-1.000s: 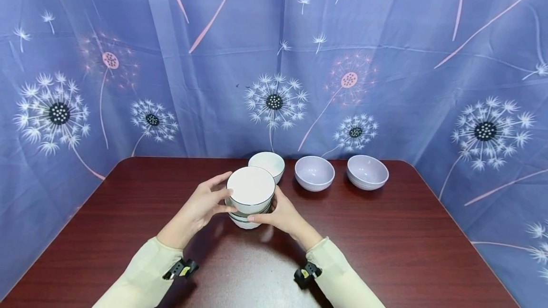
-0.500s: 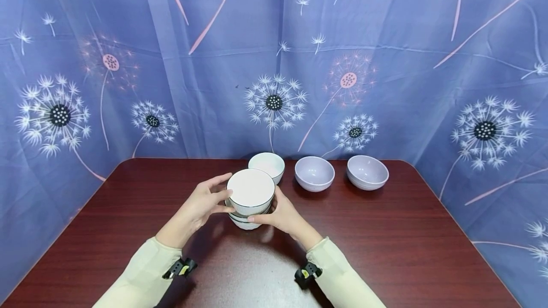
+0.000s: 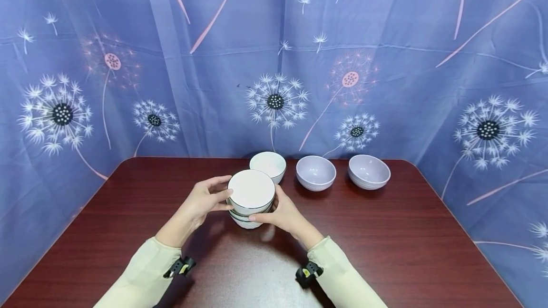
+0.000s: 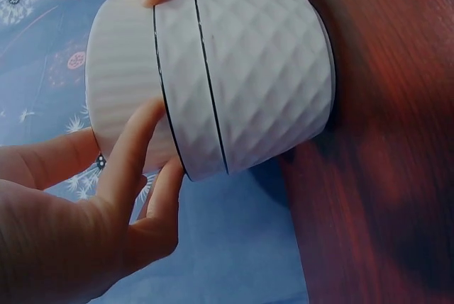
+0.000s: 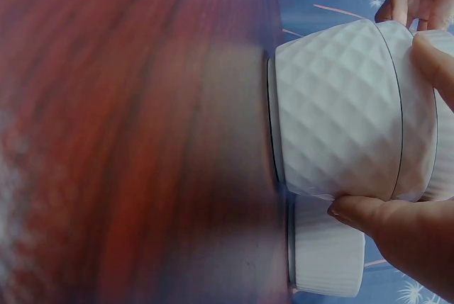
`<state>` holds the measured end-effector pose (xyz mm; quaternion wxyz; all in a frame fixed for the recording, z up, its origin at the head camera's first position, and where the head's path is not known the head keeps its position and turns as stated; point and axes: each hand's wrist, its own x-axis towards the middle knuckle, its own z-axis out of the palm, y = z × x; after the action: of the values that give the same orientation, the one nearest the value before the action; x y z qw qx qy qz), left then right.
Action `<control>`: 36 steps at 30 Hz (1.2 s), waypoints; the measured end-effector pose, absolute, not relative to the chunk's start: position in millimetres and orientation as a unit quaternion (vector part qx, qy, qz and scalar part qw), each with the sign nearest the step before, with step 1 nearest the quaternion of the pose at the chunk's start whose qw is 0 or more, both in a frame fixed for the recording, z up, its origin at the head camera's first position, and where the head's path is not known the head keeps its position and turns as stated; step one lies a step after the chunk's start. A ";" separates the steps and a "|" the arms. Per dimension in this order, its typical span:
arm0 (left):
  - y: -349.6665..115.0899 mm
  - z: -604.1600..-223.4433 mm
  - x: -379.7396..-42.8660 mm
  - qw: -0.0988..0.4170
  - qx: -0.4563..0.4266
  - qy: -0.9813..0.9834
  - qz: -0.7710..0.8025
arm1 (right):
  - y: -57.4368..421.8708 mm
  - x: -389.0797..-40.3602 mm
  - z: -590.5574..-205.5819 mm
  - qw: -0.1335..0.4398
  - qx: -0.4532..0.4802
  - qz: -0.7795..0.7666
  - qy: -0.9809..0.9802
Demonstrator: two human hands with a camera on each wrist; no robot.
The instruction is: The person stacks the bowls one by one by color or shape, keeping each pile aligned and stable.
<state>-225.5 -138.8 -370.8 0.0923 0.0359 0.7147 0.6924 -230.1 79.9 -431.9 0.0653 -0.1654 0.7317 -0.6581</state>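
A white ribbed bowl [image 3: 251,189] with a thin dark rim sits nested at the top of a stack. Beneath it are two white bowls [image 4: 266,77] with a raised diamond pattern and dark rims, one inside the other. My left hand [image 3: 199,206] holds the ribbed bowl from the left, its fingertips along the bowl's side and down at the rim below. From the right, my right hand [image 3: 287,213] grips the stack. Its thumb [image 5: 434,63] lies near the upper diamond bowl's rim, and a finger [image 5: 358,210] touches the diamond-patterned side.
Right behind the stack stands another white bowl [image 3: 274,168], partly hidden by it. Two pale lilac bowls [image 3: 316,182] [image 3: 369,179] stand farther right along the back of the dark red wooden table [image 3: 385,246]. A blue dandelion-print curtain [image 3: 214,84] hangs close behind.
The ribbed bowl has come down slightly into the stack, with both hands staying around it. The bowls behind have not moved.
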 end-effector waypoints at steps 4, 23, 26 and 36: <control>-139.9 -371.7 -224.1 0.084 0.029 0.714 0.695 | 80.6 -230.1 -432.2 0.068 -0.165 -0.656 0.733; -146.9 -383.7 -219.1 0.071 -0.017 0.677 0.732 | 82.6 -232.3 -429.2 0.072 -0.156 -0.660 0.732; -146.6 -384.9 -217.7 0.068 -0.012 0.669 0.740 | 82.5 -232.8 -429.2 0.073 -0.155 -0.658 0.734; -146.8 -391.3 -214.1 0.075 0.050 0.629 0.772 | 82.0 -232.6 -430.8 0.077 -0.158 -0.654 0.736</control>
<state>-214.1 -146.8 -391.3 0.0745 0.0497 0.6291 0.7721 -232.6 82.0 -430.8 0.0770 -0.1576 0.7363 -0.6535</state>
